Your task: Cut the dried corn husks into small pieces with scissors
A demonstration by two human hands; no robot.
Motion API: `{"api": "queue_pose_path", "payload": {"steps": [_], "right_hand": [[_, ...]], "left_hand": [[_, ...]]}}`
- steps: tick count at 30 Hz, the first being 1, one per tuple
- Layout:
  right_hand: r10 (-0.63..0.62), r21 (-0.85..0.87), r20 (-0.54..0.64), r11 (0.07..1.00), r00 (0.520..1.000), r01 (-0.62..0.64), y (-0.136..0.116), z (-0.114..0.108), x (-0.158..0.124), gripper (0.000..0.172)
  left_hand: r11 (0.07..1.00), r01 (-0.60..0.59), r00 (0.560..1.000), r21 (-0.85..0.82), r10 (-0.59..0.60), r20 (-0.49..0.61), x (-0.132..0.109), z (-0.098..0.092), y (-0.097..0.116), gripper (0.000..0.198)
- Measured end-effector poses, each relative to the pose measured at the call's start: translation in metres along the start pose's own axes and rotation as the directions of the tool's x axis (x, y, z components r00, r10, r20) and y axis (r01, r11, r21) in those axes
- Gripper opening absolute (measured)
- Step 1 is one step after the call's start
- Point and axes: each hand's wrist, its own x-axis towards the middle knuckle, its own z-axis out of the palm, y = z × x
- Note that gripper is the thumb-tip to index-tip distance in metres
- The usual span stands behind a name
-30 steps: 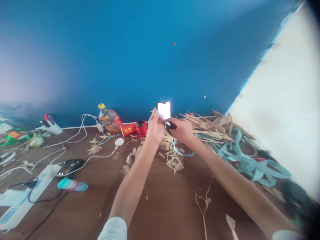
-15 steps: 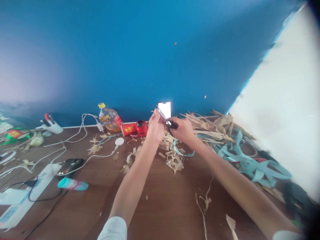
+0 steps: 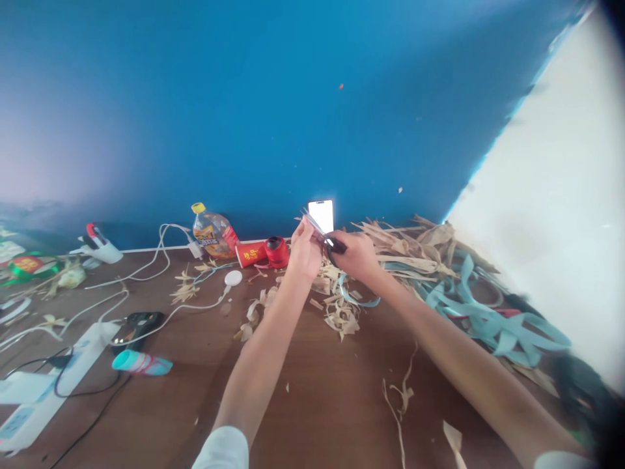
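Observation:
My right hand grips the black handles of a pair of scissors, whose metal blades point up and left past my other hand's fingertips. My left hand is closed in a pinch beside the blades. A thin pale tip shows beyond its fingers, too small to name; the rest is hidden. Below both hands lie curled scraps of dried husk and a loop of light blue ribbon. Behind the scissors, a phone with a bright white screen leans at the wall.
Dried husks and tangled blue ribbon are heaped at right. Leftward are a red paper cup, a red ribbon roll, a bottle, a white charging disc, a blue roll and a power strip with cables.

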Motion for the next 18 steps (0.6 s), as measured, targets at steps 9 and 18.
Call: {"api": "queue_pose_path", "payload": {"steps": [9, 18], "right_hand": [[0.014, -0.007, 0.011, 1.000, 1.000, -0.014, 0.003, 0.002, 0.000, 0.029], [-0.027, 0.038, 0.033, 0.999, 0.999, 0.026, 0.007, -0.014, 0.006, 0.022]], "left_hand": [[0.998, -0.002, 0.999, -0.064, 0.005, 0.040, 0.001, -0.001, -0.001, 0.025], [1.000, 0.017, 0.998, -0.008, -0.016, 0.056, 0.001, -0.002, 0.005, 0.020]]}}
